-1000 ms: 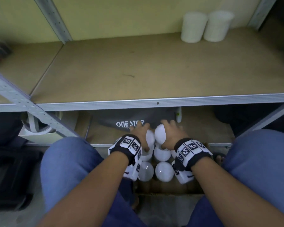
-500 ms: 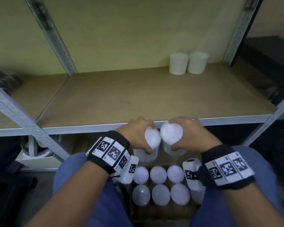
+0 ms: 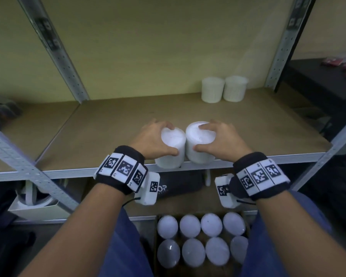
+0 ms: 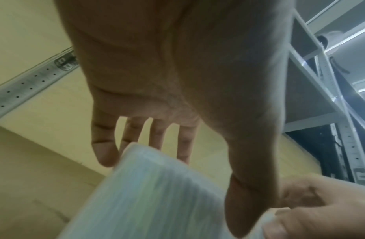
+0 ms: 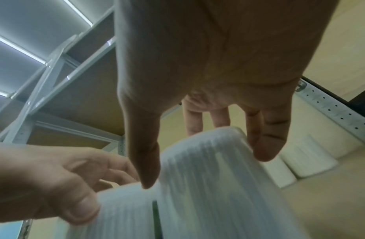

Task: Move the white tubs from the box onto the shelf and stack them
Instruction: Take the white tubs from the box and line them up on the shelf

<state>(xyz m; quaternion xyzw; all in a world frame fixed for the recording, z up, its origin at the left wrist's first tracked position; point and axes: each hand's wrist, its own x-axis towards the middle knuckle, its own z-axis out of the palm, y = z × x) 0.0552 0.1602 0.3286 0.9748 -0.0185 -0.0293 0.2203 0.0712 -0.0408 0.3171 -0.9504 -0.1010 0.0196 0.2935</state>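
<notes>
**Two tubs carried over the shelf lip**

A white tub is gripped from above in each hand: the left tub (image 3: 171, 145) by the left hand (image 3: 154, 139), the right tub (image 3: 200, 143) by the right hand (image 3: 221, 139), fingers curled round the upper rims. Both tubs are held side by side, touching, over the front edge of the shelf (image 3: 108, 128).

A base could be caught on the shelf lip if the tubs are lowered too early, and a tub could be tipped out of so shallow a top grip. Two tubs already placed (image 3: 224, 89) are seen at the back right, well apart; the board between is unobstructed. Eight more tubs (image 3: 201, 239) are left in the box (image 3: 155, 246) below.
</notes>
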